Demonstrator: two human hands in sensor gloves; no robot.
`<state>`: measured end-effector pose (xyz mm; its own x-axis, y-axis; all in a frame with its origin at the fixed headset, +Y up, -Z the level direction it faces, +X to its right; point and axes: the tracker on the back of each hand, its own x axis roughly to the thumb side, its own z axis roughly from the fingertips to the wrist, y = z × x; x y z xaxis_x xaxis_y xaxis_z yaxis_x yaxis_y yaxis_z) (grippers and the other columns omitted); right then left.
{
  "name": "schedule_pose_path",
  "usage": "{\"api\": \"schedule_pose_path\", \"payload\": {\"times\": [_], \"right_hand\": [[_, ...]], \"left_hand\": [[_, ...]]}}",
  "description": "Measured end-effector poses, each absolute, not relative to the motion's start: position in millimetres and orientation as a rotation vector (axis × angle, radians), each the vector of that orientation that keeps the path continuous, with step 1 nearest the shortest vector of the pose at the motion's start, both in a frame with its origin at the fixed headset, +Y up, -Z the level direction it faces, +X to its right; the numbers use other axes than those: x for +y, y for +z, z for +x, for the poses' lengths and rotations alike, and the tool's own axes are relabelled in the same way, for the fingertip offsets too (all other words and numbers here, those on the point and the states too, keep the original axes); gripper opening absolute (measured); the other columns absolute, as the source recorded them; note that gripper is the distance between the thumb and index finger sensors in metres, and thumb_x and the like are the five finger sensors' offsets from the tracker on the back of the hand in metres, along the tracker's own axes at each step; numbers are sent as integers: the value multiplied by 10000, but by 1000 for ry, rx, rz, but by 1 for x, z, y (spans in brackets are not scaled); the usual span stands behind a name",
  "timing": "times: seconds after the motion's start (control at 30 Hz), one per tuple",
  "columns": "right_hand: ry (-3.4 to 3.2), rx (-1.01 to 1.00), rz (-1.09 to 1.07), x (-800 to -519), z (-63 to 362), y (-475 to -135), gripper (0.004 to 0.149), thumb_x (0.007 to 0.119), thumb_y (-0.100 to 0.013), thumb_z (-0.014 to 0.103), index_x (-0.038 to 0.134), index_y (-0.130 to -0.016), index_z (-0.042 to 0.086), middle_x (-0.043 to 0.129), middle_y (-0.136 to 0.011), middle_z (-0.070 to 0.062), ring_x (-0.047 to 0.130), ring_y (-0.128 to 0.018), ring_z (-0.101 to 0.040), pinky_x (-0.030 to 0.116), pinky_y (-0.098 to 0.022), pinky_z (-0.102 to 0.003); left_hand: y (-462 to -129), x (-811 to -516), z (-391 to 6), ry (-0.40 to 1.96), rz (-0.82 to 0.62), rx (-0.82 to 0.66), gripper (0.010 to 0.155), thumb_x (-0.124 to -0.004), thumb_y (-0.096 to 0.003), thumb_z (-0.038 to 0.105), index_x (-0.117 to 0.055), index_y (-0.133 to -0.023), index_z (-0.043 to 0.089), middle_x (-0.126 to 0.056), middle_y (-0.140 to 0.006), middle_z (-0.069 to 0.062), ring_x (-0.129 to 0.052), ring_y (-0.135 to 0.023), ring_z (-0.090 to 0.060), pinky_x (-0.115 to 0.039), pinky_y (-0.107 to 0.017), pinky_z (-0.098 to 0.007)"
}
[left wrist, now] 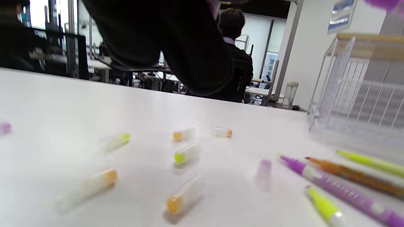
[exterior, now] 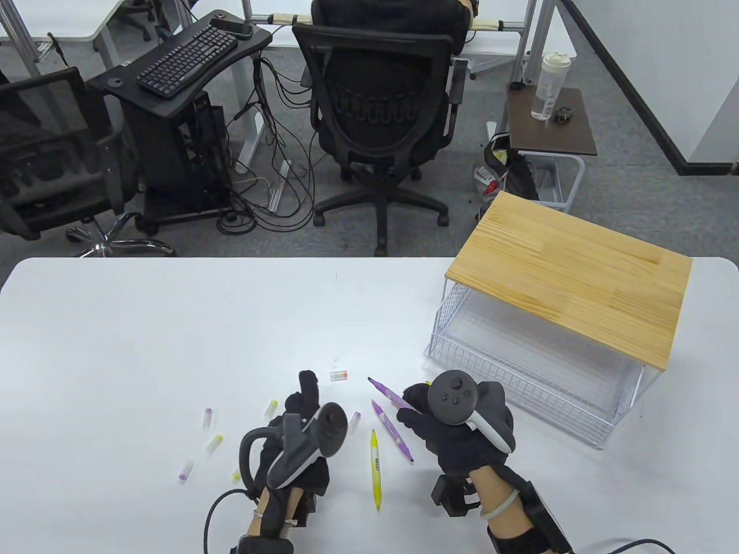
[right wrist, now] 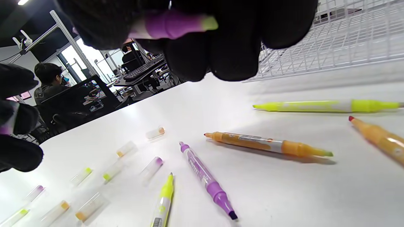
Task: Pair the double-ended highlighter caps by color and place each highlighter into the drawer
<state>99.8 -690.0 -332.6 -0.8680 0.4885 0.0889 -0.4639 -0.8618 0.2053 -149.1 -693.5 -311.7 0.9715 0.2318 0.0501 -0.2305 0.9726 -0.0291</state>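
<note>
My right hand [exterior: 424,407] grips a purple highlighter [exterior: 388,393] above the table, its bare tip pointing far-left; its other end [right wrist: 176,23] shows between my fingers [right wrist: 233,47]. My left hand [exterior: 300,412] is just left of it, index finger raised, and seems to pinch a small purple-ended cap [right wrist: 5,124]. A second purple highlighter [exterior: 392,430] and a yellow one [exterior: 375,467] lie uncapped between my hands. Two orange highlighters [right wrist: 268,145] and another yellow one [right wrist: 328,105] lie under my right hand. The wire drawer [exterior: 519,369] stands pulled out to the right.
Loose caps lie scattered left of my hands: purple [exterior: 207,418], yellow [exterior: 214,443], purple [exterior: 185,470], plus an orange one [exterior: 339,375] ahead and a purple one [exterior: 354,421]. A wooden top [exterior: 571,277] covers the drawer frame. An office chair [exterior: 381,115] stands beyond the table.
</note>
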Motion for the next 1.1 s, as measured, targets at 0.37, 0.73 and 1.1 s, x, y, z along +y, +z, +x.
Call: {"api": "schedule_pose_path", "payload": {"times": [0.37,0.73,1.1], "right_hand": [[2664,192,249,-694,87,-327,490,749,-560,396,631,-1010,244,848,-845,-8,869,-782,-325,631,-712,-576],[2590,71,328,-689,81,-317,481,723,-589,355,580,-1047,346,729,-1013,56,755,-964,-300,553,-801,-566],[2631,14,341,-689,73,-310,473,716,-592,374,583,-1046,356,728,-1013,66,762,-961,-284,554,-805,-559]], "left_hand": [[-308,-699,-167,208,288,57,620,-593,-555,234,-407,-1125,77,-696,-1013,-119,-1003,-700,-95,-798,-657,-456],[-309,-705,-170,468,173,-76,528,-697,-525,236,-640,-1049,262,-742,-1016,-28,-962,-776,-134,-733,-700,-493],[-304,-703,-165,501,184,-134,476,-713,-522,232,-709,-986,341,-724,-1019,-12,-905,-792,-120,-694,-723,-499]]}}
